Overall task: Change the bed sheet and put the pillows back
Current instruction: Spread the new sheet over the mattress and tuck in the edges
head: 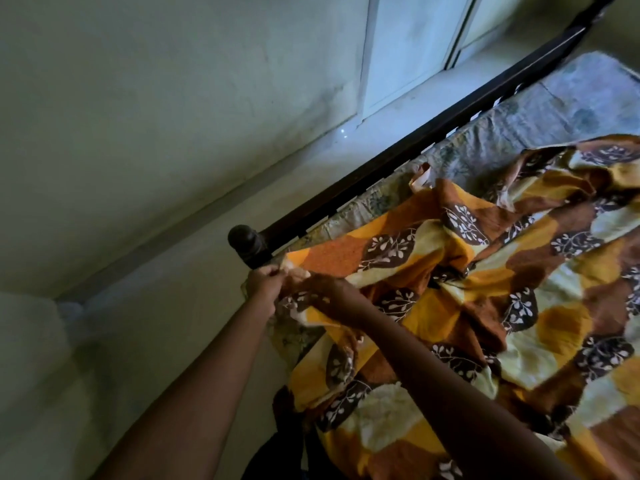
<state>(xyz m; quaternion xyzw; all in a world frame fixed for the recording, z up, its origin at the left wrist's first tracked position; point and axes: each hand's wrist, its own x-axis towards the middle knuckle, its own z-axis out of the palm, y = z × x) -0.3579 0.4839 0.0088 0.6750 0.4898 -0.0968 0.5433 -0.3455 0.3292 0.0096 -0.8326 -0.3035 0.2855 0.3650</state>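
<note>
As an orange-and-brown leaf-print bed sheet (450,271) lies rumpled across the mattress (540,109), a person's left hand (264,287) pinches its corner just beside the dark wooden bedpost (244,245), fingers curled on the cloth. The right hand (313,285), in shadow, grips the same corner close beside the left. The far part of the floral mattress lies uncovered within the dark bed frame (450,116), which runs along a pale wall (138,133).
</note>
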